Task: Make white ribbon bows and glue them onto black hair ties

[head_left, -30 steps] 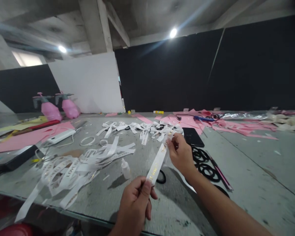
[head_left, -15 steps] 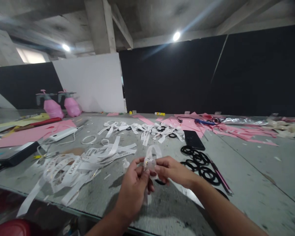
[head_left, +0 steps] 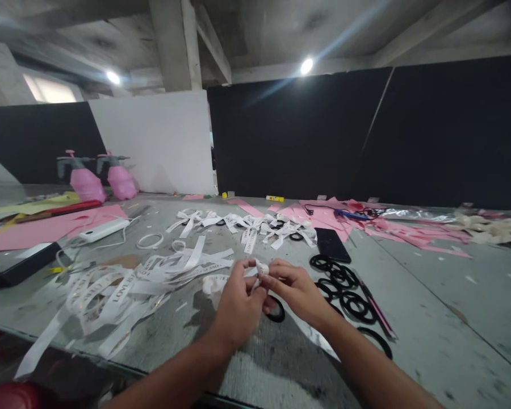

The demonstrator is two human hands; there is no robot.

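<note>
Between my two hands, above the table's front part, is a white printed ribbon (head_left: pixel 262 268). My left hand (head_left: pixel 243 304) pinches it from the left, and a length of ribbon hangs out to the left behind the fingers. My right hand (head_left: pixel 296 287) has its thumb and fingertips closed on the same ribbon from the right. A black ring (head_left: pixel 276 309) hangs just under the fingers; how it joins the ribbon is hidden. To the left lies a loose heap of white printed ribbons (head_left: pixel 125 287). Several black rings (head_left: pixel 357 307) are piled right of my right hand.
Ribbon bows (head_left: pixel 249 224) on black rings lie in a row further back. A black phone (head_left: pixel 333 244), a pink pen-like stick (head_left: pixel 378 312), pink paper sheets (head_left: pixel 323 211), a white power strip (head_left: pixel 104 230), a black adapter (head_left: pixel 23 264) and pink spray bottles (head_left: pixel 87 183) surround the work area.
The upright ribbon loop between my fingers has been drawn down small. A ribbon length now shows left of my left hand, and more of the black ring below is visible.
</note>
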